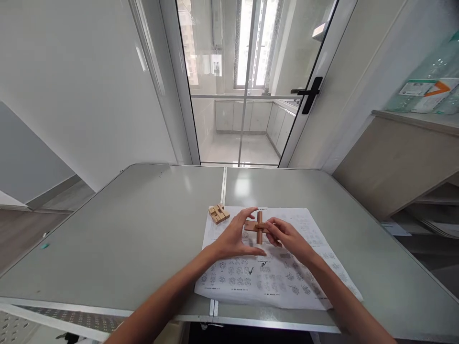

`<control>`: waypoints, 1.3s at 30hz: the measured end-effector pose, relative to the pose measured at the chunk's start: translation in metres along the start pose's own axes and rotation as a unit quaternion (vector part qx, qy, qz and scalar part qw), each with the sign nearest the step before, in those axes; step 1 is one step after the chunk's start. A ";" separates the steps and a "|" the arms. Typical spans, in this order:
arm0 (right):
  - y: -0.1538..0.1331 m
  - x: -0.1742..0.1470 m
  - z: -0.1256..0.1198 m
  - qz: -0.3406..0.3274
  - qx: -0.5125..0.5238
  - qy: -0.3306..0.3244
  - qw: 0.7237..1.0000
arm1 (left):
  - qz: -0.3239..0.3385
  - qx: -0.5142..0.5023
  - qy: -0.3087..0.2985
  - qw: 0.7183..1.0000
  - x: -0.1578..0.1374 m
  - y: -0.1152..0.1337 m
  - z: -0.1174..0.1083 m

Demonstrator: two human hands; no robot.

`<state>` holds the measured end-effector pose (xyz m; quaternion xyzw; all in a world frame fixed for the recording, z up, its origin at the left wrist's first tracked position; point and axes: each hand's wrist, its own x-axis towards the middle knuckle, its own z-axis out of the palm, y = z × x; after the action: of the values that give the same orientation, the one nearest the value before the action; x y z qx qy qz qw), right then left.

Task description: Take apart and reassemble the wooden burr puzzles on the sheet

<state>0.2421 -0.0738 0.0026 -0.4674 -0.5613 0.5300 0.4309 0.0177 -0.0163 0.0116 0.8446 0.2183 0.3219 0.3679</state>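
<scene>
My right hand (283, 234) pinches a wooden puzzle piece (250, 225) by its right end and holds it over the printed sheet (287, 282). Crossing it is a darker rounded wooden stick (259, 236), so the two form a cross. My left hand (234, 236) curves around the left side, thumb and fingers spread wide apart. The piece's left end lies close to its palm; whether they touch is hard to see. Behind my left hand, at the sheet's upper left corner, sits a small block of light wooden pieces (218, 213).
The sheet, covered in small line diagrams, lies on a grey-green folding table (107, 239) with a metal seam. A glass door with a black handle (311, 94) stands beyond. Large plastic bottles (426, 93) rest on a shelf at right. A small green bit (44, 246) lies at left.
</scene>
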 end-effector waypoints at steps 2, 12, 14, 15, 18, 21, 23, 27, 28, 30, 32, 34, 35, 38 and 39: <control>0.007 0.003 0.004 0.007 0.008 -0.023 1.000 | 0.004 -0.006 -0.004 1.000 -0.002 -0.003 -0.001; 0.019 0.001 0.008 0.006 0.023 -0.029 0.999 | -0.021 -0.001 0.019 1.000 -0.004 -0.011 -0.001; 0.019 0.001 0.009 0.004 0.023 -0.024 0.999 | -0.024 -0.002 0.019 1.000 -0.005 -0.012 -0.001; 0.019 0.001 0.009 0.004 0.023 -0.022 0.999 | -0.024 -0.001 0.019 1.000 -0.005 -0.012 -0.001; 0.019 0.001 0.009 0.008 0.025 -0.020 0.999 | -0.025 -0.005 0.010 1.000 -0.005 -0.011 -0.001; 0.017 -0.001 0.008 0.020 0.037 -0.040 0.998 | -0.022 -0.011 -0.003 1.000 -0.004 -0.009 -0.002; 0.015 -0.003 0.008 0.019 0.044 -0.048 0.998 | -0.019 -0.016 -0.005 1.000 -0.004 -0.008 -0.002; 0.014 -0.004 0.010 -0.008 0.040 -0.035 0.999 | -0.020 -0.022 0.001 1.000 -0.003 -0.008 -0.003; 0.014 -0.003 0.011 -0.013 0.039 -0.031 0.999 | -0.020 -0.021 0.002 1.000 -0.003 -0.008 -0.003; 0.015 -0.003 0.012 -0.020 0.039 -0.026 0.999 | -0.020 -0.018 0.002 1.000 -0.003 -0.008 -0.003; 0.015 -0.003 0.013 -0.022 0.041 -0.024 0.999 | -0.019 -0.017 0.005 1.000 -0.004 -0.007 -0.003; 0.015 -0.004 0.013 -0.022 0.042 -0.022 0.999 | -0.020 -0.017 0.009 1.000 -0.004 -0.006 -0.003; 0.014 -0.004 0.013 -0.020 0.044 -0.023 0.999 | -0.021 -0.016 0.011 1.000 -0.004 -0.006 -0.003; 0.013 -0.004 0.012 -0.010 0.051 -0.033 0.998 | -0.024 -0.014 0.011 1.000 -0.005 -0.005 -0.003; 0.013 -0.004 0.012 -0.007 0.053 -0.036 0.998 | -0.024 -0.013 0.010 1.000 -0.005 -0.005 -0.003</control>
<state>0.2321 -0.0801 -0.0109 -0.4202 -0.5511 0.5724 0.4382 0.0114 -0.0144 0.0072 0.8306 0.2382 0.3246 0.3847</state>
